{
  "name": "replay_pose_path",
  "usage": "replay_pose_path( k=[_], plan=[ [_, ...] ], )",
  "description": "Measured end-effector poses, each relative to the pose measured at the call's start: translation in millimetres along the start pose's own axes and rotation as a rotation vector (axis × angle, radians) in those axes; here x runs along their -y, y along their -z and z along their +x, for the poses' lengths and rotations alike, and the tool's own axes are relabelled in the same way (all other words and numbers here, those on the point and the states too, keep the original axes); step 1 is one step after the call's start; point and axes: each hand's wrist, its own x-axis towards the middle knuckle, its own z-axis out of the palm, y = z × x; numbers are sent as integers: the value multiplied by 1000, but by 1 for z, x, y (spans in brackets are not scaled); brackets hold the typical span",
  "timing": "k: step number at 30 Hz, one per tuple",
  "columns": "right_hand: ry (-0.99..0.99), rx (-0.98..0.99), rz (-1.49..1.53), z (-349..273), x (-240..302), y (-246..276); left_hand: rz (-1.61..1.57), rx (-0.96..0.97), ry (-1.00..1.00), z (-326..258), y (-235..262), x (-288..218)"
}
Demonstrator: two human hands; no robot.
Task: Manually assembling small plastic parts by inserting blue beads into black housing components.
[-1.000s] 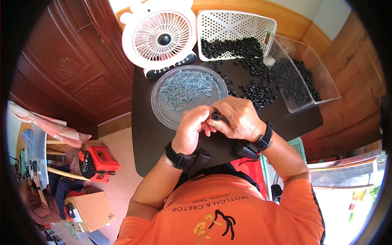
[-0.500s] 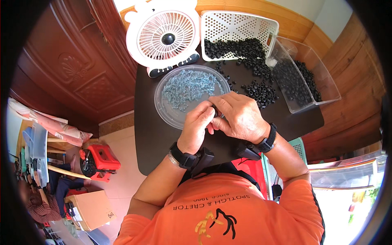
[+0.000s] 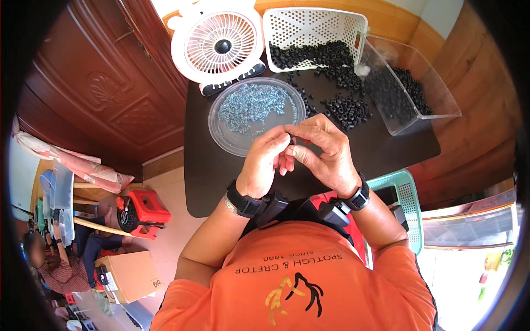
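My left hand [image 3: 259, 165] and my right hand [image 3: 330, 157] meet at the fingertips over the table's near middle. The left fingers are curled in with the thumb against them. The right thumb and forefinger pinch close to the left fingertips. A little darkness shows between the fingers, but what they hold is too small and hidden to name. Just beyond the left hand lies a round clear plastic dish [image 3: 220, 142] with many small pale-blue pieces [image 3: 251, 105]. Small black ring-like parts [image 3: 349, 112] are heaped beyond my right hand.
A white fan [image 3: 190, 69] stands at the back of the dark table [image 3: 207, 187]. A white perforated basket [image 3: 309, 21] and a clear bin [image 3: 406, 126] hold more black parts. A green basket [image 3: 411, 193] is by my right elbow. A person [image 3: 66, 267] sits at lower left.
The right hand has lifted and opened away from the left, its fingers now pinching at the tips. The black round piece seen between the hands earlier is now mostly hidden.
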Motion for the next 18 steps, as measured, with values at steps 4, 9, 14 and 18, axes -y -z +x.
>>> replay_pose_path(
  k=[4, 9, 14, 18],
  plan=[
    [-6, -59, -60, -20, 7, -2, 20, 19, 65, -17, -1, 5],
    [-80, -76, 31, -39, 2, -6, -21, -13, 128, -36, -6, 15],
    [-113, 0, 77, -45, 1, -7, -64, -46, 149, -46, -2, 25],
    [-101, 35, 14, -44, 10, -10, -80, -69, 122, -50, -2, 30]
  ],
)
